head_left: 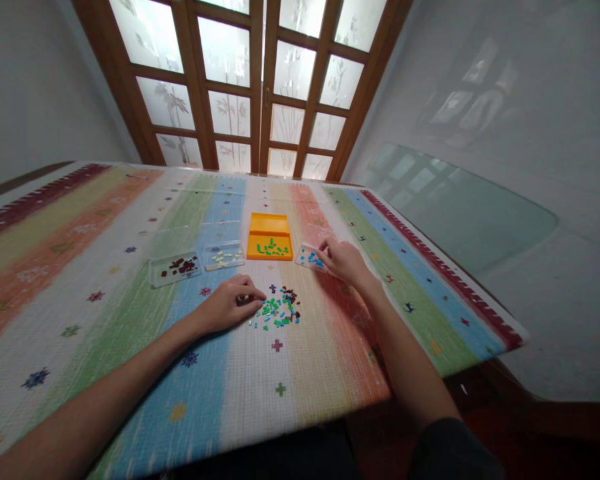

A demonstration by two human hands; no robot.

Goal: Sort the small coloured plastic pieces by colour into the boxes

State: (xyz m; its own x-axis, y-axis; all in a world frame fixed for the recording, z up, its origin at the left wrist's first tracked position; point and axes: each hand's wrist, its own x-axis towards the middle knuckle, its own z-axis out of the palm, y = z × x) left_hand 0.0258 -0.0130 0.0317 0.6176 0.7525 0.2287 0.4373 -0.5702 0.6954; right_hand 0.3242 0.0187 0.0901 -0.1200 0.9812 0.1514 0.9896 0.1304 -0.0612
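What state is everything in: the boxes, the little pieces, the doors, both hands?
Orange box: open, green pieces inside.
Left clear tray: open, brown pieces inside.
Middle clear tray: open, pale pieces inside.
Right clear tray: open, blue pieces inside.
Mixed pile: loose, spread out.
Doors: apparently shut.
Left hand: fingers curled beside the pile.
Right hand: fingers at the right tray.

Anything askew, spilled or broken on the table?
Nothing looks broken. The mixed pieces lie loose on the cloth by the left hand, but grouped together, so they don't look like a spill. The clear box with brown pieces sits slightly askew to the orange case.
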